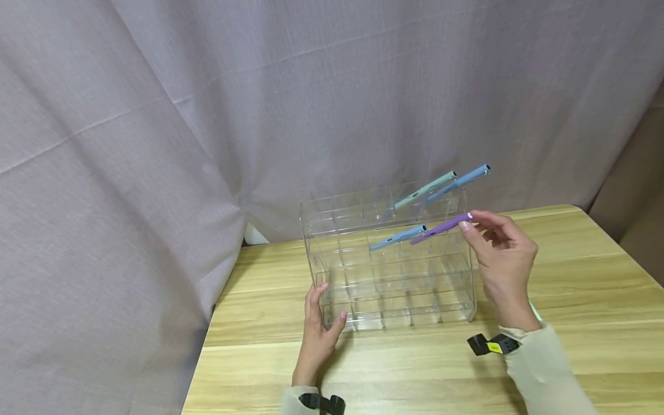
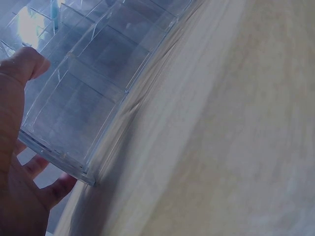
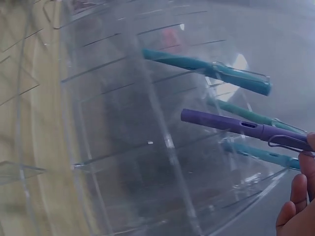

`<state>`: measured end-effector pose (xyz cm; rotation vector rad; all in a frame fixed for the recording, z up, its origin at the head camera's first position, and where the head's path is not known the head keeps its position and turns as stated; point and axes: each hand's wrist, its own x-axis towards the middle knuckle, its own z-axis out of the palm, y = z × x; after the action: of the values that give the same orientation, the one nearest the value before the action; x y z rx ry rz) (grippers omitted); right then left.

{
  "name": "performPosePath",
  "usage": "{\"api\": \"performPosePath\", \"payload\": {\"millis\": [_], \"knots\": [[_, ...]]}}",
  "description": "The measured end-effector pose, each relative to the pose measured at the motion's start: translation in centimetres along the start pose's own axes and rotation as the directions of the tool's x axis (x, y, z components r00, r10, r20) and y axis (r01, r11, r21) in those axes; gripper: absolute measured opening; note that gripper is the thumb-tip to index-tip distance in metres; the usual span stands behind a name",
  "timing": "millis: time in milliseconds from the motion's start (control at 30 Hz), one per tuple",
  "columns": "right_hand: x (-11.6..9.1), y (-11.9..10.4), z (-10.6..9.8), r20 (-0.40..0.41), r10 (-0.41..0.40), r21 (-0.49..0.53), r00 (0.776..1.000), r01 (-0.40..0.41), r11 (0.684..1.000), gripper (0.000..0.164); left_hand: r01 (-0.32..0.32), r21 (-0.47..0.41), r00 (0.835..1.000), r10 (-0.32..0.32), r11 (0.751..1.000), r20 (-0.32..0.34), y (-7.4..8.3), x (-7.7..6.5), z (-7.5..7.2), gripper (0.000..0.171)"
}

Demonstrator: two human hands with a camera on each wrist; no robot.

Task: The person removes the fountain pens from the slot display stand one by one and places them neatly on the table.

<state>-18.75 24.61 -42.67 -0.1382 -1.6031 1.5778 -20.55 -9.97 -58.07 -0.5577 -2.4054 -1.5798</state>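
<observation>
The right hand (image 1: 504, 253) is pinching the purple pen (image 1: 441, 229) at its right end, so it is the nearer hand. The pen's long axis is running left and downward from those fingers to the clear rack (image 1: 396, 316), its lower end pointing just right of a blue pen (image 1: 398, 237). Whether that end is entering a compartment is hard to tell through clear plastic. The left hand (image 1: 319, 340) is gripping the rack's near left corner.

The bare left hand (image 1: 319, 334) grips low, thumb (image 2: 32, 64) apart from fingers (image 2: 59, 191); the bare right hand (image 1: 504, 248), higher, pinches between thumb and fingertips. Pale beige cloth sleeves (image 1: 544, 369) cover 2 forearms.
</observation>
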Motion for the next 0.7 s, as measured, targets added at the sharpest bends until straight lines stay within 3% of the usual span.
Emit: {"api": "performPosePath", "payload": {"millis": [167,367,700], "knots": [[0.3,-0.8,-0.7,-0.033,0.004,0.169,0.999,0.002,0.986,0.032,0.003,-0.005,1.0,-0.003,1.0,-0.005,0.2,0.0,0.0,0.072],[0.8,-1.7,-1.3,-0.076,-0.016,0.391,0.997,0.044,0.919,0.035,0.005,-0.003,1.0,-0.005,1.0,-0.008,0.2,0.0,0.1,0.072],[1.2,-3.0,-2.0,-0.131,-0.048,0.517,0.99,0.11,0.849,0.035,0.003,-0.003,1.0,-0.003,1.0,-0.007,0.2,0.0,0.1,0.073]]}}
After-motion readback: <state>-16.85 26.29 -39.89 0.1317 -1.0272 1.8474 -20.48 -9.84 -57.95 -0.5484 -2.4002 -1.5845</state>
